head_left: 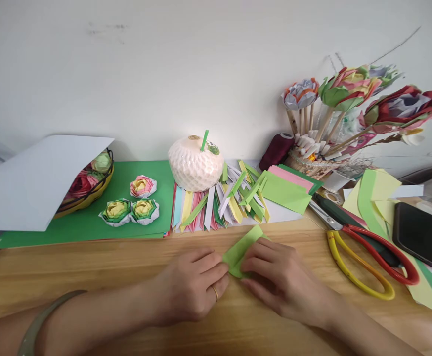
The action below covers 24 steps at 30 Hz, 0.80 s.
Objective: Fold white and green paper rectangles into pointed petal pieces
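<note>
A small piece of light green paper [242, 250] lies at a slant on the wooden table, with a fold or crease near its lower end. My left hand [197, 282], wearing a ring, has its curled fingers pinching the paper's lower left corner. On the paper's right side, my right hand [280, 274] grips the edge with bent fingers and thumb; these fingers cover part of the sheet. Just beyond lies a pile of folded paper strips [234, 195] in green, white, yellow and pink. Flat light green sheets [284, 193] rest right of the pile.
Scissors [364, 247] with red and yellow handles and a black phone [421, 235] lie at right. Paper flowers [349, 89] stand behind. A white textured pot [195, 163] is at the back. Several folded blossoms [145, 210], a basket [107, 185] and a white sheet [34, 183] are left.
</note>
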### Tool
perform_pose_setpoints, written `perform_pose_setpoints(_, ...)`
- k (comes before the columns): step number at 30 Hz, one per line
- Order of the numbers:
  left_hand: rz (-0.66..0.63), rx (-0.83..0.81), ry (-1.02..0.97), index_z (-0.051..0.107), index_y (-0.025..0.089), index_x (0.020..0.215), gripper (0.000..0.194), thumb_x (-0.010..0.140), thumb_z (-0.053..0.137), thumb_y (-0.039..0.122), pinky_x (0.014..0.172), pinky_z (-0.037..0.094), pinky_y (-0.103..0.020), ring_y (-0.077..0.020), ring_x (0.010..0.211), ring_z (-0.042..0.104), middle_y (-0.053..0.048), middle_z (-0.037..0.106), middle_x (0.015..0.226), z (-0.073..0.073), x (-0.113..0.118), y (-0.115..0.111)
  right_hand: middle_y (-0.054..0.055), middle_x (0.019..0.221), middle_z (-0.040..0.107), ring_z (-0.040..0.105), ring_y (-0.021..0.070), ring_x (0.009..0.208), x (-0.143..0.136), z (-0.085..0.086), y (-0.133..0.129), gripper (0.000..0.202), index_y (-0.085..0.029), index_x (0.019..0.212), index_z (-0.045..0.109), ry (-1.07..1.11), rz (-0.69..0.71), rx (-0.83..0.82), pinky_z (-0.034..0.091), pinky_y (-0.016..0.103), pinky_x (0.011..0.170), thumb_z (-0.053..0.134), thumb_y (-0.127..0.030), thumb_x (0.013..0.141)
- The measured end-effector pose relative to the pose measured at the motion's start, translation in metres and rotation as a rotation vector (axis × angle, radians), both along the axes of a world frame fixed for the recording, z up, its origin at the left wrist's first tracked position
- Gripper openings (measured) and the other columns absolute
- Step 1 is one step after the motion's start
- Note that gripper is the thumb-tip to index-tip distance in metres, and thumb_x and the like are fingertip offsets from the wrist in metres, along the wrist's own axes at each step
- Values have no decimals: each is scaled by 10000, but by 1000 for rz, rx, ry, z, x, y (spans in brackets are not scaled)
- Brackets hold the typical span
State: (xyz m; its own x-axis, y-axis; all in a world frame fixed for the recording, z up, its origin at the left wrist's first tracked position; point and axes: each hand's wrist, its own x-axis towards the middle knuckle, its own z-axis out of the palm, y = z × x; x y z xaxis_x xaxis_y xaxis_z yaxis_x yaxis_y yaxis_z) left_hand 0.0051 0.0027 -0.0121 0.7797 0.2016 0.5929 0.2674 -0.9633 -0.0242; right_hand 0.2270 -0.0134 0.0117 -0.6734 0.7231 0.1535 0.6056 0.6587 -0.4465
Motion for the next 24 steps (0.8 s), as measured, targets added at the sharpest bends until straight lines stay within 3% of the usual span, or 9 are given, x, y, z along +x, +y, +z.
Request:
perform_pose_setpoints(8,24,-18,33,640,78,912,307,951,335,64,620,520,-273,-166,727,599,-77,663,763,6,-1,-1,27,773,565,518,157,724,0,-4,1,98,-183,783,558,99,-96,-134,395,268,619,500,-149,855)
perform_pose_setpoints(17,25,-72,67,646,95,858,311,958,352,84,605,522,-280,-171,732,581,-76,660,777,5,-1,-1,21,736,553,512,154,700,-5,-3,0,129,-186,730,546,111,-100,-116,389,259,599,505,-127,836)
perform_pose_setpoints(24,26,-90,74,648,87,883,327,965,331,89,575,517,-271,-172,730,578,-84,667,797,6,-1,-2,16,714,532,498,154,670,-9,-6,-1,153,-185,685,490,114,-196,-134,378,254,572,514,-110,816)
